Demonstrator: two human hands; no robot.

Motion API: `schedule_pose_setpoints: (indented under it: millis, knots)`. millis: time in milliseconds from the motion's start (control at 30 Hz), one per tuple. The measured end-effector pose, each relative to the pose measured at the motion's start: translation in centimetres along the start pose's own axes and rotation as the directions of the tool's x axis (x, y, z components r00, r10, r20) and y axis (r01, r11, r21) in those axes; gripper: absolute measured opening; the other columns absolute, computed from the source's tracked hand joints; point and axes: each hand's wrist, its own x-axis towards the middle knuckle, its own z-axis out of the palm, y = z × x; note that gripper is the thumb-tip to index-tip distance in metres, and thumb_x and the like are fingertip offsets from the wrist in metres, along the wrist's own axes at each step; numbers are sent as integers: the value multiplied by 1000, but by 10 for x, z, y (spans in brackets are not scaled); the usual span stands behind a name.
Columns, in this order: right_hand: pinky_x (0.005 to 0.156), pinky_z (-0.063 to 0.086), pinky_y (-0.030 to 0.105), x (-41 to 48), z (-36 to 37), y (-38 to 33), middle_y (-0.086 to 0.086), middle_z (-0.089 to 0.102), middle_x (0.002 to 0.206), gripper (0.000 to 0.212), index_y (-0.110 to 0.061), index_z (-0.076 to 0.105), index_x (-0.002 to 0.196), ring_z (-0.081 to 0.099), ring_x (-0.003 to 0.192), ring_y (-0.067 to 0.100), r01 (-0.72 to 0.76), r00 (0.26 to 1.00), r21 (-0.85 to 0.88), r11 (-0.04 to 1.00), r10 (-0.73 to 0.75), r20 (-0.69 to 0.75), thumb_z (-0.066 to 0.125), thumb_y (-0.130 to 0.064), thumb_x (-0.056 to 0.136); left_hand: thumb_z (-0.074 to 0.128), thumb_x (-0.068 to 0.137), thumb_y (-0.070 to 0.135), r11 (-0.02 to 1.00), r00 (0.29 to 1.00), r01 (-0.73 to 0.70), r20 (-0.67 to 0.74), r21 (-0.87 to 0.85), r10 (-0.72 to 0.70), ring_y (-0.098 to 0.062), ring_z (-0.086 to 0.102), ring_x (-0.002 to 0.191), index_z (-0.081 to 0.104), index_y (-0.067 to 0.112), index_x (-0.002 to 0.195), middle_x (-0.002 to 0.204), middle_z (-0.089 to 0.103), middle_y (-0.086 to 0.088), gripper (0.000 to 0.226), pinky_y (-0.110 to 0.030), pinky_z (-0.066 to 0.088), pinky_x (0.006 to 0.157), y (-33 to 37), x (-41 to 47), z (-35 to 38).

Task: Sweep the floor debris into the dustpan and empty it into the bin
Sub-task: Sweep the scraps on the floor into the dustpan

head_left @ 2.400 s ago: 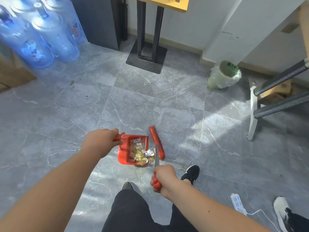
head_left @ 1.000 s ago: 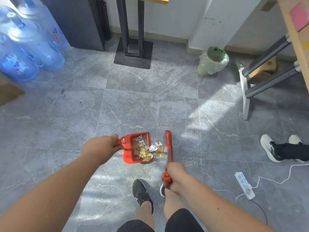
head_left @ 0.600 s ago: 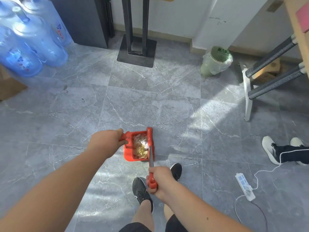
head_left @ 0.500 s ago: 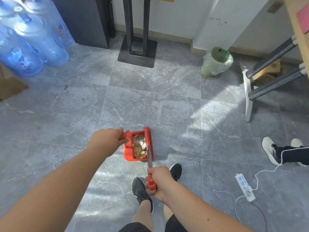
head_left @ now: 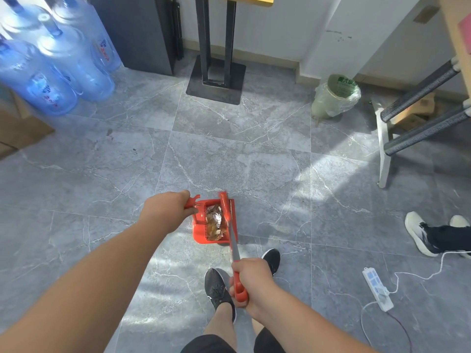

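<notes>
Left hand: closed around the handle of the red dustpan, reaching in from 7 o'clock.
Right hand: fisted around the red grip of the brush, low in the view at 5 o'clock.
Dustpan: just below centre of view, over the grey tile floor; whether touching it cannot be told. Handle points to 10 o'clock, open mouth faces 3 o'clock, long edge runs roughly 12 to 6.
Brush: long axis close to 12–6, leaning slightly; red head at the 12 o'clock end, laid along the dustpan's mouth; metal shaft runs back to the grip.
Debris: crumpled yellowish wrappers, inside the pan between its back wall and the brush head.
Bin: green-lined, upright against the wall, well apart at 2 o'clock from the dustpan.
Shoes: black, at 6 o'clock, just beside the brush grip.
Power strip: white, on the floor at 4 o'clock.
Water bottles: blue, clustered at 10 o'clock.
</notes>
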Motion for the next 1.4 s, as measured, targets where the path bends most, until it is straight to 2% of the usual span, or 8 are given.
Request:
schedule_pose_setpoints:
  millis: [200, 367, 633, 800, 967, 1133, 1300, 1400]
  knots:
    - [43, 20, 14, -10, -2, -5, 6, 41, 53, 19, -8, 48, 76, 33, 41, 14, 43, 998, -13, 999, -43, -40, 44, 2, 92, 52, 92, 64, 999, 998, 52, -47, -4, -52, -17, 57, 66, 49, 25, 83, 72, 56, 7, 40, -29, 42, 55, 5, -12, -1]
    - [40, 19, 14, -14, -13, -19, 6, 41, 53, 21, -8, 46, 74, 31, 35, 13, 44, 998, -18, 999, -45, -32, 43, 1, 93, 57, 92, 58, 997, 997, 68, -41, -39, -70, -14, 55, 66, 52, 27, 82, 72, 56, 9, 33, -28, 38, 54, 17, -14, -10]
    - [40, 17, 12, -17, -45, -49, 9, 43, 56, 15, -8, 48, 80, 35, 38, 14, 87, 996, 14, 996, -87, -32, 47, 0, 92, 56, 89, 65, 997, 995, 42, -93, -65, -48, -17, 53, 66, 51, 24, 79, 71, 55, 7, 43, -29, 34, 54, 32, -4, -43]
    - [42, 18, 14, -22, -75, -67, 9, 43, 57, 12, -7, 49, 83, 33, 37, 13, 141, 988, 9, 990, -140, -64, 46, 1, 92, 58, 91, 61, 992, 990, 60, -117, -113, -73, -14, 53, 62, 53, 23, 78, 70, 56, 6, 40, -28, 32, 50, 53, 3, -76]
    - [44, 17, 14, -27, -110, -88, 9, 39, 54, 24, -11, 42, 70, 31, 37, 13, 203, 975, 28, 979, -199, -103, 45, 3, 89, 60, 92, 57, 986, 987, 60, -141, -158, -83, -18, 54, 63, 49, 22, 76, 69, 56, 5, 39, -30, 35, 52, 84, 18, -108]
    - [40, 17, 12, -32, -151, -130, 6, 36, 51, 24, -13, 41, 70, 33, 40, 14, 253, 963, 105, 962, -240, -121, 45, 5, 87, 60, 93, 53, 988, 983, 11, -178, -152, -38, -15, 50, 62, 48, 23, 75, 70, 54, 7, 37, -30, 33, 52, 129, 39, -145]
    - [38, 18, 13, -32, -191, -182, 2, 32, 48, 18, -13, 46, 80, 34, 46, 15, 299, 953, 203, 932, -282, -109, 45, 5, 86, 59, 94, 55, 994, 975, -39, -223, -101, 16, -17, 50, 64, 52, 21, 80, 71, 54, 6, 37, -30, 34, 51, 180, 66, -184]
    - [37, 19, 11, -35, -213, -212, -1, 33, 45, 17, -11, 50, 91, 35, 42, 11, 311, 950, 250, 917, -301, -79, 44, 4, 86, 58, 94, 55, 996, 968, -76, -245, -48, 62, -18, 51, 66, 55, 22, 83, 72, 54, 7, 35, -30, 34, 53, 213, 83, -205]
